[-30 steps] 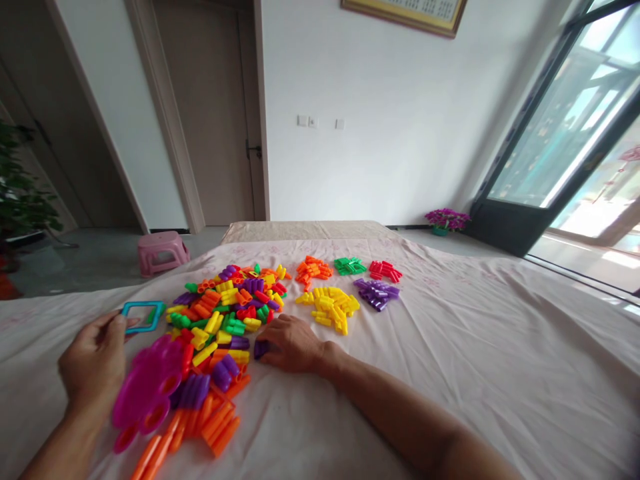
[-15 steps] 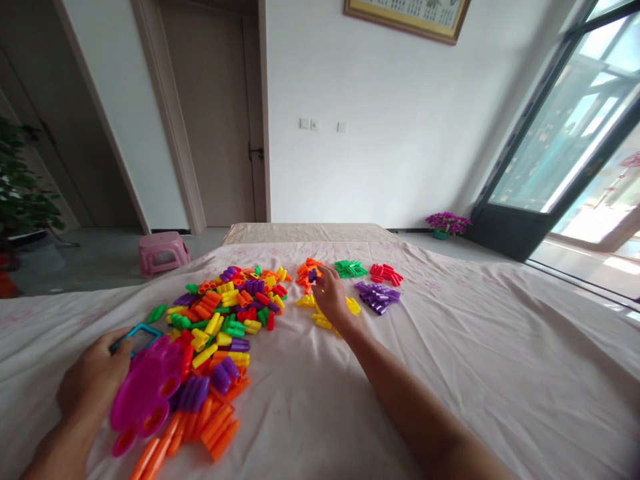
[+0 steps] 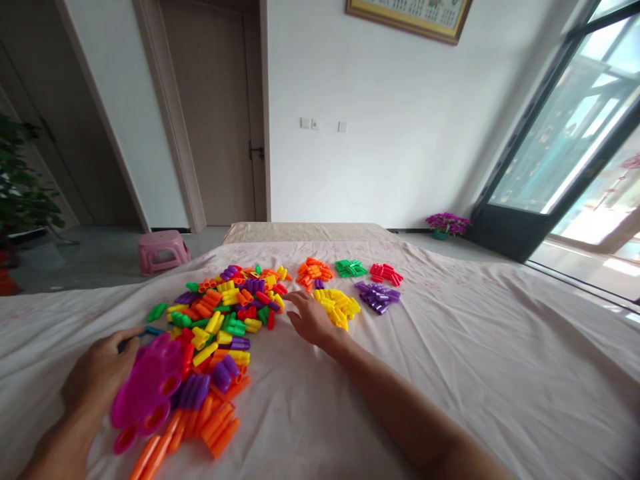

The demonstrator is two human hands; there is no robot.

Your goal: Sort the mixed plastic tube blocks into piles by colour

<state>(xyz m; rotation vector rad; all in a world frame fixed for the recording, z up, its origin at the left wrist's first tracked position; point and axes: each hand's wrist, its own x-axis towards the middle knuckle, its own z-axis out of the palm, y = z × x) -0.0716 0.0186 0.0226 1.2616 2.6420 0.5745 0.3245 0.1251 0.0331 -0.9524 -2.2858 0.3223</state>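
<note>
My left hand [image 3: 103, 367] is closed on a teal frame-shaped plastic piece [image 3: 153, 331], seen nearly edge-on and partly hidden by the fingers. Beside it lies a magenta paw-shaped plastic piece [image 3: 143, 387]. A mixed heap of coloured plastic tube blocks [image 3: 235, 300] spreads across the cloth to its right. My right hand [image 3: 311, 319] has its fingers apart and holds nothing; the fingertips reach the heap's right edge. Just beyond that hand are yellow blocks [image 3: 339, 305], partly covered by it. One purple block [image 3: 319, 285] sits between the yellow group and the orange blocks [image 3: 314, 271].
Sorted green blocks [image 3: 351, 268], red blocks [image 3: 386, 274] and purple blocks [image 3: 378, 297] lie to the right on the wrinkled pale cloth [image 3: 475, 347]. A pink stool [image 3: 164, 252] stands on the floor at left, and a potted flower plant [image 3: 447, 224] stands at the far right.
My right hand has let go of the purple block near the orange group and moved left and nearer, to the heap. The teal piece in my left hand has tilted flatter.
</note>
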